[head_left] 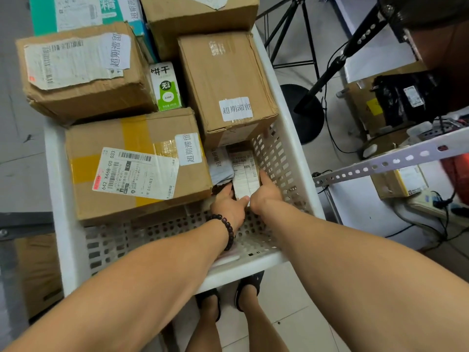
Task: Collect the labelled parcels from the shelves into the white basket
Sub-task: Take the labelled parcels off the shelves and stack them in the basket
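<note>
The white basket (284,158) stands in front of me, filled with several labelled cardboard parcels. Both my hands reach down into its near right corner. My left hand (228,204) and my right hand (266,193) grip a small parcel (245,171) with a white shipping label, one hand on each side, low between the boxes and the basket's perforated wall. A large taped box (134,163) lies just to its left, and a tall box (225,82) stands behind it. A grey pouch (219,163) sits beside the small parcel.
More boxes (81,69) and a green-and-white carton (166,87) fill the basket's far half. A metal shelf rail (390,158) juts in at the right, with parcels, cables and a power strip beneath. A black tripod (304,59) stands on the tiled floor behind.
</note>
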